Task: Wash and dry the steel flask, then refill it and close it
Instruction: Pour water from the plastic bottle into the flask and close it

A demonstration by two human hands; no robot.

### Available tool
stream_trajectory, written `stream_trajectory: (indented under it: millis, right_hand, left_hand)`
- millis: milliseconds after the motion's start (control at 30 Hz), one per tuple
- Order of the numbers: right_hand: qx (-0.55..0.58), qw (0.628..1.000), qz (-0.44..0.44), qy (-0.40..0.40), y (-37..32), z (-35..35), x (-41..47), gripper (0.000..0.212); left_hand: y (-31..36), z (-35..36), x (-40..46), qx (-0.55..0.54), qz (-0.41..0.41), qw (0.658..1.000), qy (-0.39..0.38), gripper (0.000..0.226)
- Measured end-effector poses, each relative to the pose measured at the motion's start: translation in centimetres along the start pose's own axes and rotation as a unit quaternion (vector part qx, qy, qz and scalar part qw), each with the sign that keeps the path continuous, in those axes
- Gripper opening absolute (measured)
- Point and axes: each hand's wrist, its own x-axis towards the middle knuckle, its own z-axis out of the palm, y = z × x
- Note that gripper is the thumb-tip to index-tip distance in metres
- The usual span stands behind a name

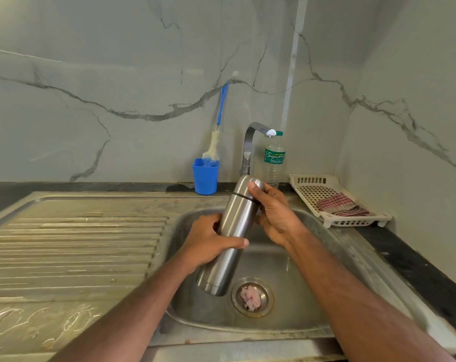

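A tall steel flask [232, 231] hangs tilted over the sink basin [300, 270], its cap end up and away from me. My left hand [208, 240] grips the flask's body around the middle, thumb across the front. My right hand [272, 212] wraps around the upper part, fingers curled over the cap [245, 185]. The cap sits on the flask. No water runs from the tap [253, 142].
A blue cup [205, 176] with a blue-handled bottle brush [217, 137] stands behind the sink. A plastic water bottle [274, 158] stands by the tap. At the right, a white tray [334, 205] holds a checked cloth [340, 205]. Wet ribbed drainboard [72, 246] lies left; pink scraps sit in the drain [251, 296].
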Motion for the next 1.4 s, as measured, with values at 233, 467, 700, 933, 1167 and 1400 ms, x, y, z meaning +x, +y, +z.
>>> stream_trajectory:
  millis: [233, 467, 700, 933, 1167, 1400]
  right_hand:
    - [0.103, 0.977, 0.005, -0.189, -0.5, -1.4, -0.6, 0.094]
    - [-0.007, 0.987, -0.035, -0.160, -1.1, 0.0, -0.9, 0.066]
    - [-0.085, 0.988, -0.091, -0.089, -1.4, -0.6, -0.5, 0.061]
    - [-0.101, 0.988, -0.099, -0.066, -1.3, -0.3, -0.2, 0.064]
    - [-0.119, 0.987, -0.099, -0.042, -1.0, 0.3, -0.5, 0.044]
    - [-0.151, 0.982, -0.108, -0.037, 0.0, 0.8, -0.2, 0.051]
  left_hand:
    - [0.3, -1.5, -0.7, -0.109, 0.021, 0.983, -0.145, 0.070]
    - [0.7, -0.8, -1.0, -0.081, 0.039, 0.986, -0.143, 0.063]
    - [0.9, 0.2, -0.6, -0.050, 0.064, 0.995, -0.056, 0.065]
    - [0.7, 0.1, 0.2, 0.015, 0.074, 0.997, 0.003, 0.060]
    - [0.0, -0.1, 0.7, 0.079, 0.084, 0.992, 0.058, 0.071]
    - [-0.9, -0.4, 0.9, 0.102, 0.068, 0.990, 0.075, 0.072]
